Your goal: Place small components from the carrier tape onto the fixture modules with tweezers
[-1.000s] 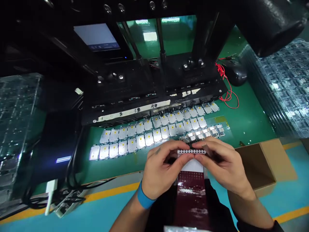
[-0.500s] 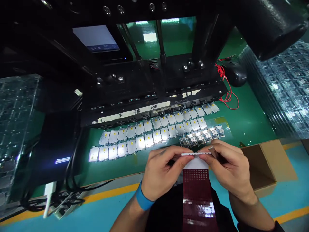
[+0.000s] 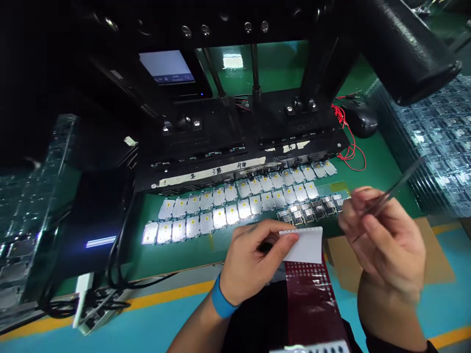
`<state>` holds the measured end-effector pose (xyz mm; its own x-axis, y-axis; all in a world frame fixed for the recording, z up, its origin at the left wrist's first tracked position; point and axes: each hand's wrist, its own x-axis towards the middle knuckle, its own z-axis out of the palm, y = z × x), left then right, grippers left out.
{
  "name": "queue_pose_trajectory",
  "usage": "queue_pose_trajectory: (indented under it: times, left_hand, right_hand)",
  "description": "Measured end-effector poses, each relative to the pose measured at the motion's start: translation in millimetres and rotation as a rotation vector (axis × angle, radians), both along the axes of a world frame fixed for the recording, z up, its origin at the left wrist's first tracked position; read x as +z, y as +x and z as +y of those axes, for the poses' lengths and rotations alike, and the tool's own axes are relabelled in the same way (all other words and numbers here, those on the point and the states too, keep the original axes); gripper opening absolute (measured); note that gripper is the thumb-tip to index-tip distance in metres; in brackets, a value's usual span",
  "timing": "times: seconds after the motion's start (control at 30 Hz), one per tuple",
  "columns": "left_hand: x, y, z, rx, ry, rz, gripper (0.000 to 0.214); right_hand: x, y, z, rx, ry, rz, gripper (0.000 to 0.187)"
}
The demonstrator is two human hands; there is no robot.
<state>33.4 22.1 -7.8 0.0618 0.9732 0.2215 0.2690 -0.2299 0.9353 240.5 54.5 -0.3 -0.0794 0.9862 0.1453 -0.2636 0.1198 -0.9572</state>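
My left hand [image 3: 253,262], with a blue band at its wrist, pinches the top edge of a white sheet end [image 3: 305,245] between thumb and fingers. Below it hangs a dark red, shiny strip [image 3: 309,299] with rows of small pale dots near the top. My right hand [image 3: 386,240] is raised to the right of the strip, apart from it, closed around slim dark tweezers [image 3: 390,193] that are blurred and point up and right. Beyond the hands, several small circuit boards [image 3: 309,211] lie in a row on the green bench mat.
Rows of silver-shielded boards [image 3: 193,225] lie before a black test fixture [image 3: 217,166] with numbered tape. A thick black handle [image 3: 415,63] overhangs the upper right. Stacked clear trays [image 3: 441,127], red wires [image 3: 353,147] and an open cardboard box [image 3: 342,264] are on the right.
My right hand has let go of the white end and moved right and up with the tweezers. My left hand still pinches it, and the white sheet now faces the camera.
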Motion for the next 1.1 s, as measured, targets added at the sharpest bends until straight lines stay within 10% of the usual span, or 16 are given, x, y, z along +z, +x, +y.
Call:
queue_pose_trajectory:
  times: [0.23, 1.1]
  left_hand:
    - [0.3, 1.2, -0.1, -0.008, 0.025, 0.035, 0.005]
    - [1.9, 2.5, 2.3, -0.008, 0.082, 0.058, 0.003]
  right_hand:
    - [29.7, -29.5, 10.3, 0.036, 0.143, 0.106, 0.014]
    - [6.9, -61.4, -3.2, -0.180, 0.248, 0.034, 0.021]
